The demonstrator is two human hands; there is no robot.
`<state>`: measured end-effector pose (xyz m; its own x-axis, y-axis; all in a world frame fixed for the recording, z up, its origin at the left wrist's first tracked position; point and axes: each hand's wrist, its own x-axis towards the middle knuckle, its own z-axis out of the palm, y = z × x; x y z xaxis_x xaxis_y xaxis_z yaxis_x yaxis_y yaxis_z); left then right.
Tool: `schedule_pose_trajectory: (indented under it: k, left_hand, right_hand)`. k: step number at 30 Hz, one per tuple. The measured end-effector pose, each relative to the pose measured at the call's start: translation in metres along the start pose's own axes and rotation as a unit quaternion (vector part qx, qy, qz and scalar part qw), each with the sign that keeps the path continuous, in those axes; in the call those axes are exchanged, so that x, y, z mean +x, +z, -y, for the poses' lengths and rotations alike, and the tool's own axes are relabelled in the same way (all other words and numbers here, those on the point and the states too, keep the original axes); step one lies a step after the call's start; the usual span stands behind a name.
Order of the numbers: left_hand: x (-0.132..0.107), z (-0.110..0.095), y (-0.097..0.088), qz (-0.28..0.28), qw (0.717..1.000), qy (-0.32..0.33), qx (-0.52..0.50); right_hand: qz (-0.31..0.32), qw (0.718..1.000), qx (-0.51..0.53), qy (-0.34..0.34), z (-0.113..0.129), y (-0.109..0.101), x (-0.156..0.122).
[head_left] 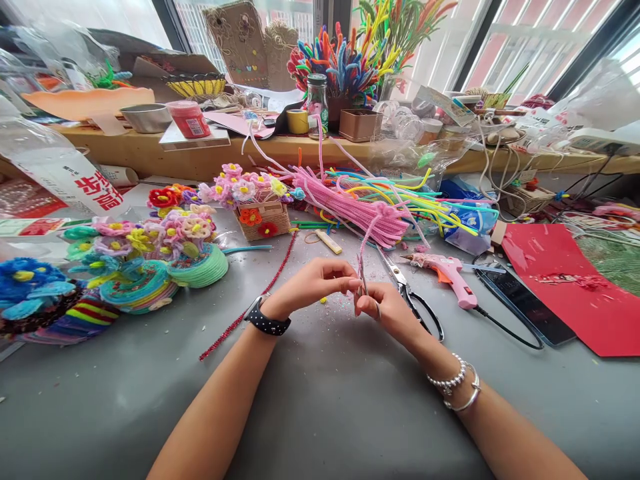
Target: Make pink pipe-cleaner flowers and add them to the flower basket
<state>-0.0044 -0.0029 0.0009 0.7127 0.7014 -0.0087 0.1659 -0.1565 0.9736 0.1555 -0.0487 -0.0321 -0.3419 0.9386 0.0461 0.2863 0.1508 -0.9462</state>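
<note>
Both my hands meet above the grey table [320, 400]. My left hand [313, 283], with a black watch on the wrist, pinches the lower end of a pink pipe cleaner [369, 230] that curls up toward the pink bundle [350, 200]. My right hand [383, 308], with silver bracelets on the wrist, is closed on the same pipe cleaner just below. Scissors [407, 290] lie right beside my right hand.
A pink glue gun [450, 272], a phone [525, 300] and red paper [565, 280] lie to the right. Pipe-cleaner flowers in baskets [150, 267] fill the left. A long red pipe cleaner [250, 307] lies by my left wrist. A cluttered wooden shelf [240, 150] runs behind.
</note>
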Motion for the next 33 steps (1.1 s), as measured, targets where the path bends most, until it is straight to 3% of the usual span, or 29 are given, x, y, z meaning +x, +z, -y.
schedule_pose_trajectory:
  k: [8, 18, 27, 33]
  left_hand:
    - [0.0008, -0.0014, 0.0011, -0.027, 1.000, 0.006, 0.010]
    - [0.0005, 0.0020, -0.0009, 0.033, 0.999, -0.005, 0.017]
    - [-0.0001, 0.0017, -0.0020, 0.010, 1.000, -0.008, 0.014]
    - [0.0002, 0.0028, -0.0018, 0.031, 0.999, -0.021, 0.029]
  right_hand:
    - [-0.064, 0.997, -0.037, 0.025, -0.0005, 0.0057, 0.0021]
    - [0.023, 0.999, -0.024, -0.025, -0.0016, -0.0027, 0.0009]
    - [-0.047, 0.998, -0.031, 0.021, -0.0007, 0.0030, 0.0022]
    - [0.000, 1.000, -0.020, -0.005, -0.0021, 0.0004, 0.0003]
